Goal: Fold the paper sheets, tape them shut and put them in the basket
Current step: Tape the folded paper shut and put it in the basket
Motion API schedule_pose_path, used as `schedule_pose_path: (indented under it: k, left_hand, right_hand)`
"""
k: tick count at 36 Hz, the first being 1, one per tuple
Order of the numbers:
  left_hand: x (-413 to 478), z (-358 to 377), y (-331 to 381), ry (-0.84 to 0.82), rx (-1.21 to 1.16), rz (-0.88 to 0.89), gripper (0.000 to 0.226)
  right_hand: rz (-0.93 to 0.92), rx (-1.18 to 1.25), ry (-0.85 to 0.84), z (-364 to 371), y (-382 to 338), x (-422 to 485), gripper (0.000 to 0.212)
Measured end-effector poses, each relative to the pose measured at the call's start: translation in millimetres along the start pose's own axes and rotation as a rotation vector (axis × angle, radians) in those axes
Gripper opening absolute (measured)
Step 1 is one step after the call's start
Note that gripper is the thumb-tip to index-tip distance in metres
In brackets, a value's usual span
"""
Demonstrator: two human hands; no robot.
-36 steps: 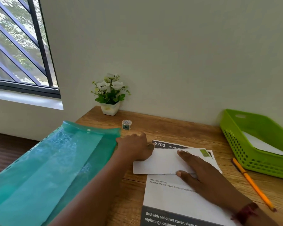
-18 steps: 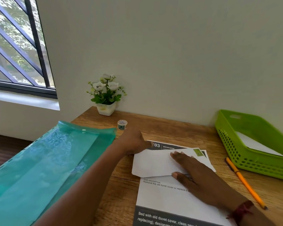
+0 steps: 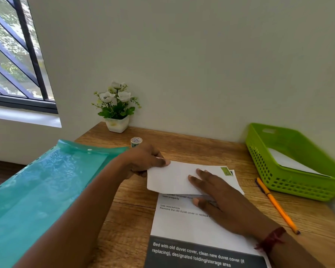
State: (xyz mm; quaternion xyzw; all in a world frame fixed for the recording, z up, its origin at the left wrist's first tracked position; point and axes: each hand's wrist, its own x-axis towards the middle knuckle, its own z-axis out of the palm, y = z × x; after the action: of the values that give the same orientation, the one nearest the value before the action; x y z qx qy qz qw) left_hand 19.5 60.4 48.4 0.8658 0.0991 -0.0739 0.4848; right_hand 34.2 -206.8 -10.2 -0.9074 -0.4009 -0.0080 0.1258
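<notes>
A white folded paper sheet (image 3: 172, 177) lies on the wooden desk on top of a printed sheet (image 3: 184, 225). My left hand (image 3: 143, 161) pinches the folded sheet's upper left corner and lifts its left end slightly. My right hand (image 3: 220, 200) lies flat with straight fingers, pressing the folded sheet's right part down. A small roll of tape (image 3: 136, 142) stands just behind my left hand. The green basket (image 3: 278, 182) sits at the right with a white folded sheet (image 3: 290, 163) inside.
A teal plastic folder (image 3: 37, 190) covers the desk's left side. An orange pencil (image 3: 277, 206) lies between the papers and the basket. A small potted plant (image 3: 116, 111) stands against the wall at the back.
My left hand went from resting on the folded sheet's left end to pinching its corner and raising it. The right hand stays pressed on the sheet.
</notes>
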Motion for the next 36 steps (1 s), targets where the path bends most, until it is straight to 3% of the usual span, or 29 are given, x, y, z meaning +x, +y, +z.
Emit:
schedule_pose_path:
  k: [3,7,10,13,15,17,19,29,36]
  left_hand:
    - [2,0,-1,0.054,-0.181,0.03,0.026]
    - [3,4,1,0.122,-0.302,0.066,0.024]
    - [4,16,4,0.182,-0.369,0.082,0.025]
    - [4,37,10,0.284,-0.404,0.116,0.019]
    - [5,53,13,0.359,-0.404,0.144,0.017]
    - [4,68,14,0.4,-0.399,0.162,0.017]
    - [3,82,14,0.412,-0.4,0.179,0.017]
    - [-3,86,17,0.36,-0.53,0.186,0.021]
    - [-12,96,25,0.399,-0.404,0.272,0.032]
  right_hand:
    - [0.012,0.005,0.247,-4,-1,1,0.057]
    - [0.012,0.0,0.699,-11,-3,3,0.036]
    - [0.06,0.001,0.854,-14,-1,2,0.029]
    - [0.145,0.122,0.825,-17,0,2,0.04]
    - [0.283,0.352,0.712,-19,-5,3,0.048]
    - [0.436,0.661,0.553,-20,-15,4,0.041]
    - [0.507,0.807,0.452,-18,-20,4,0.038]
    - [0.497,1.027,0.464,-20,-33,5,0.011]
    - [0.43,1.045,0.516,-19,-30,7,0.027]
